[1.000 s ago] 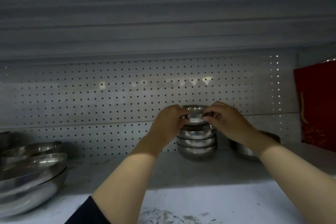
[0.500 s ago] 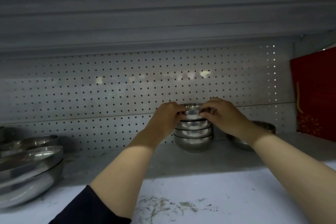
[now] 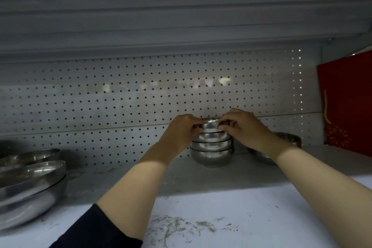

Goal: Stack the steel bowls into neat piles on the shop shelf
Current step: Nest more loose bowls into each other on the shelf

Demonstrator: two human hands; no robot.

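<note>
A pile of small steel bowls (image 3: 211, 153) stands at the back of the white shelf (image 3: 201, 203), against the pegboard. On top of it sits one more small bowl (image 3: 210, 126), held from both sides. My left hand (image 3: 181, 129) pinches its left rim and my right hand (image 3: 241, 127) pinches its right rim. This top bowl rests in or just above the pile; the contact is hidden by my fingers. Another steel bowl (image 3: 289, 141) sits behind my right wrist, partly hidden.
Large steel bowls (image 3: 30, 183) are stacked at the shelf's left end. A red gift bag (image 3: 346, 102) stands at the far right. The upper shelf's underside (image 3: 181, 16) hangs low overhead. Dirt marks the shelf's front (image 3: 181, 225).
Both hands have lowered the top bowl onto the pile. The camera view has shifted slightly, and the hands stay on the rim.
</note>
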